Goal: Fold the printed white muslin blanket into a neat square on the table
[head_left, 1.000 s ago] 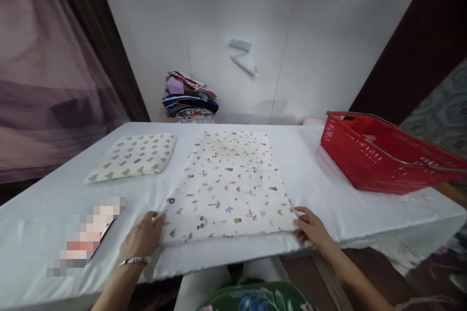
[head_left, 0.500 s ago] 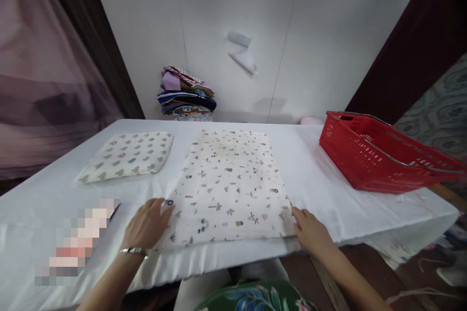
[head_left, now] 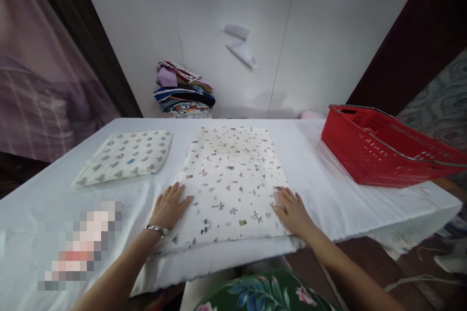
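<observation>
Head view: L hand [head_left: 170, 210] & R hand [head_left: 295, 213] rest w/ fingers slightly spread on opp. edges of the white, small-print fabric [head_left: 233, 175] atop the white-draped tabletop [head_left: 308, 170]; light, even pressure best avoids creases.
</observation>
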`<action>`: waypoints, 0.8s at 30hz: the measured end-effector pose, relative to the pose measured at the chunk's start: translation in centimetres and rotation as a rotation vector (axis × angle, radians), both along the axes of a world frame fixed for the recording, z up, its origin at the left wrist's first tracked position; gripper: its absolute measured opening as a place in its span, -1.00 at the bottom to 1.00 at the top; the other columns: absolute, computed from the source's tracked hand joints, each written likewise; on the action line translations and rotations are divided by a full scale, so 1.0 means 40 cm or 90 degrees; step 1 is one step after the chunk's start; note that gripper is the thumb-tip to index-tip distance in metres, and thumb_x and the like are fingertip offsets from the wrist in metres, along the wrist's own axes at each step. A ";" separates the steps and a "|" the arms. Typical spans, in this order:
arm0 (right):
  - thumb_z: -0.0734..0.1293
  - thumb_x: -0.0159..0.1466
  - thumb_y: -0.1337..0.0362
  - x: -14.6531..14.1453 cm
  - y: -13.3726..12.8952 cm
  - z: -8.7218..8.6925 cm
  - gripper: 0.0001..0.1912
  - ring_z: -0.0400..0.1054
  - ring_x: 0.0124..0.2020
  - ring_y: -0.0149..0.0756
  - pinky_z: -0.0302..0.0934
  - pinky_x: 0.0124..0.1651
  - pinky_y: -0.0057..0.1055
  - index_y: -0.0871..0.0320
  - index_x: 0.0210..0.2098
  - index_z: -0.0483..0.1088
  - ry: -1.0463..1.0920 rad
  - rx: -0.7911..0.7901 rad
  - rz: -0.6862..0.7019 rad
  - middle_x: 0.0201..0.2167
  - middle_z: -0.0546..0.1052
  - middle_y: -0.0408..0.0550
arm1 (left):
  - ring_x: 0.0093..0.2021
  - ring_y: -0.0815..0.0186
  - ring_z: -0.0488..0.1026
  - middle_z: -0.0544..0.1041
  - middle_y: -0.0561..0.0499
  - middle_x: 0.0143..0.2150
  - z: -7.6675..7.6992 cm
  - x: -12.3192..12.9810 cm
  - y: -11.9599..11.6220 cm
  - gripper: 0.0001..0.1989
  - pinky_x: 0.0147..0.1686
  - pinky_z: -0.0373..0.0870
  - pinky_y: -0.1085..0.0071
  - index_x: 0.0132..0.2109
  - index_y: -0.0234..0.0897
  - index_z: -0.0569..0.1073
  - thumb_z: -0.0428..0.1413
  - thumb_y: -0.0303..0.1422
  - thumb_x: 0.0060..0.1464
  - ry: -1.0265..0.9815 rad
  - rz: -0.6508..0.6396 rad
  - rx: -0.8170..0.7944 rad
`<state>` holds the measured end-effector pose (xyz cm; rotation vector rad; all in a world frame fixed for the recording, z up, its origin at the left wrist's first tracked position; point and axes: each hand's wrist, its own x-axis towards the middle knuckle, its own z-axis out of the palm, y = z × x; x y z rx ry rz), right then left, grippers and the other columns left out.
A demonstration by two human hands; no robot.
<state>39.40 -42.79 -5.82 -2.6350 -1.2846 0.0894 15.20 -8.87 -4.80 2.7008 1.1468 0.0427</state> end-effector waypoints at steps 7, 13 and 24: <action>0.05 0.27 0.03 -0.011 -0.005 -0.003 -0.43 -0.23 0.30 -0.14 -0.29 0.25 -0.04 0.12 0.22 0.07 0.031 -0.026 -0.016 0.28 0.00 0.02 | 0.31 0.08 -0.15 -0.05 -0.11 0.33 0.006 0.008 0.004 -0.31 0.21 -0.13 0.04 0.25 -0.31 0.09 -0.21 0.01 0.07 0.020 -0.018 0.005; 0.03 0.29 0.05 0.012 0.026 0.014 -0.39 -0.35 0.32 -0.16 -0.32 0.27 -0.09 0.23 0.25 0.00 -0.026 0.023 -0.037 0.31 -0.12 0.04 | 0.32 0.10 -0.18 -0.08 -0.11 0.34 0.029 0.045 0.017 -0.35 0.20 -0.13 0.05 0.23 -0.27 0.12 -0.23 0.00 0.09 0.016 -0.004 0.046; 0.01 0.29 0.02 0.045 0.056 0.014 -0.37 -0.36 0.32 -0.13 -0.34 0.27 -0.05 0.20 0.26 -0.03 -0.017 0.010 -0.037 0.31 -0.14 0.04 | 0.31 0.10 -0.16 -0.04 -0.09 0.33 0.011 0.111 0.074 -0.36 0.21 -0.15 0.01 0.20 -0.28 0.17 -0.21 0.00 0.09 0.013 -0.028 0.073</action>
